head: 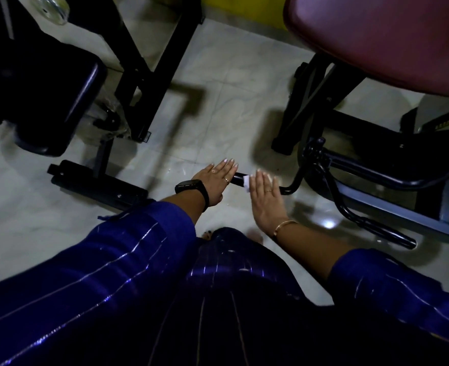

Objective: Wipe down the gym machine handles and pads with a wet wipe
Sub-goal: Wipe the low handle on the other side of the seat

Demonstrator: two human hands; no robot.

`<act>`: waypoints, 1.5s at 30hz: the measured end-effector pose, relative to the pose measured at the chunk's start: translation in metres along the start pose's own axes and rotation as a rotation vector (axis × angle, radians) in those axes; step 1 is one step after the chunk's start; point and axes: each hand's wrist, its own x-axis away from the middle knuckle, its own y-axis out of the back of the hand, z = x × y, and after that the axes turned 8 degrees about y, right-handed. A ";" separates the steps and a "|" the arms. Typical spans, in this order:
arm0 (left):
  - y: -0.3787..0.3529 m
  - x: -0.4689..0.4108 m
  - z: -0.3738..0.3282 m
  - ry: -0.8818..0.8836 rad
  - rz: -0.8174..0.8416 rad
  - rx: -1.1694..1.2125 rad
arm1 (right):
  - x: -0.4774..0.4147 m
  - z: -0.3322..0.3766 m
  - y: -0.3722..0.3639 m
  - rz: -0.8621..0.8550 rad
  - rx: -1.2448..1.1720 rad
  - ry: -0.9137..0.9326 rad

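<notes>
Maroon vinyl covers the big seat pad (392, 40) up beyond the fingers and to the right; a black roller pad (56, 101) sits well off past the left fingertips. Both stand on a pale marble floor (218, 83) with black steel frames between them. Lower and nearer, a black handle bar (288, 190) runs under both palms and curves away toward the frame on the right. The left hand (214, 180), with a dark wristband (194, 190), lies flat over the bar's free end, fingers straight and spread, gripping nothing. The right hand (267, 199) is likewise flat and unclenched, pressing a white wet wipe (246, 184) against the bar; the wipe peeks out at the thumb side of those fingers, between the two hands. I judge the wipe limp, damp and light, best wrapped around the bar under a curled palm, while the bar is rigid and fixed. No readable lettering or brand shows anywhere; the frame is dim and blurred.
</notes>
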 end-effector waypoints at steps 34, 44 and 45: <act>-0.007 -0.006 0.001 0.006 -0.106 0.032 | 0.017 -0.010 -0.028 -0.128 -0.418 -0.047; -0.011 -0.003 -0.005 0.086 -0.129 0.142 | -0.056 -0.022 0.043 -0.054 -0.856 -0.013; -0.011 -0.003 -0.004 0.082 -0.123 0.143 | -0.057 -0.023 0.039 -0.052 -0.867 -0.021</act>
